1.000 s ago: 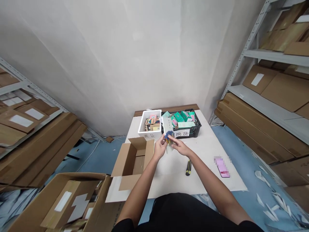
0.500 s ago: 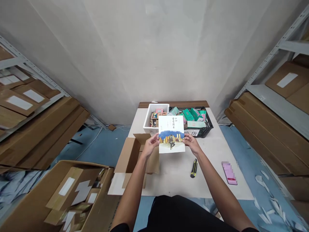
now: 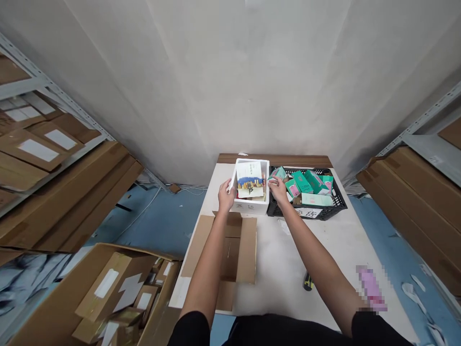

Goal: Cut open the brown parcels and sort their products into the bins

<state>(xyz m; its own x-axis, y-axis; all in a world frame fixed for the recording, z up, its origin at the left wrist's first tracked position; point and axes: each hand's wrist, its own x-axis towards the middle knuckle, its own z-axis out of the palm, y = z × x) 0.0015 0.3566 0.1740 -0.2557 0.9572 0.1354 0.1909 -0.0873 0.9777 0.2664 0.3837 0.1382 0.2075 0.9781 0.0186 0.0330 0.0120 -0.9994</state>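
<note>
A book [image 3: 249,179] with a white cover and a painted blue-and-yellow city skyline lies inside the white bin [image 3: 249,207], on top of other items. My left hand [image 3: 226,196] is at the bin's left wall, fingers apart, with nothing seen in it. At the opposite wall, my right hand [image 3: 278,189] has its fingers loosely bent and looks unloaded, between the bin and a black crate [image 3: 326,211]. Whether either hand touches the rim is hard to make out. Green and pink boxes [image 3: 301,181] fill the crate.
An open cardboard box [image 3: 248,250] stands on the table [image 3: 277,269] before the bin. A utility knife [image 3: 308,282] and a blurred pink phone [image 3: 372,288] lie rightward. A large carton [image 3: 50,298] of small parcels is at lower left. Loaded shelves flank both sides.
The book has gone from between my two hands into the white bin, and both hands have let go of it. My view has shifted somewhat leftward.
</note>
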